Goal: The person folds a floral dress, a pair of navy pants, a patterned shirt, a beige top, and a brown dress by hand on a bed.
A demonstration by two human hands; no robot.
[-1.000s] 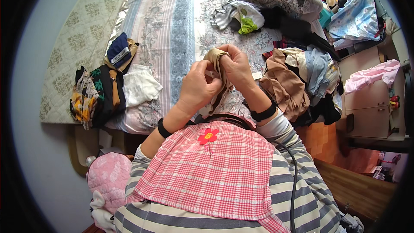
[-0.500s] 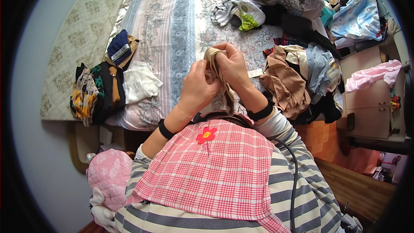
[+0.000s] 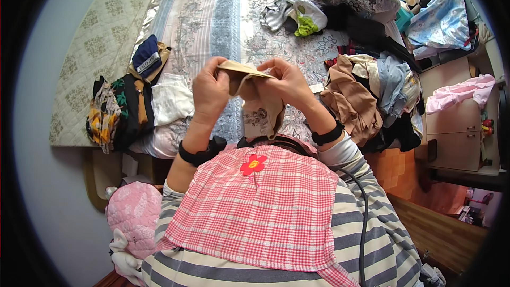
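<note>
2 hands are holding up a beige cloth (image 3: 268,103) over the near part of the bed (image 3: 226,16), at 12 o'clock from the checked apron (image 3: 255,207). The left hand (image 3: 211,87) is pinching its top edge at 10 o'clock, fingers curling around the fabric; the right hand (image 3: 288,82) is gripping the same edge at 2 o'clock between thumb and fingers. The lower folds are hanging near the apron, so they could be catching there if the hands dip. A clothes heap (image 3: 353,103) is lying at 3 o'clock, a white cloth (image 3: 172,101) at 9. Uneven pulling could be twisting the edge loose.
</note>
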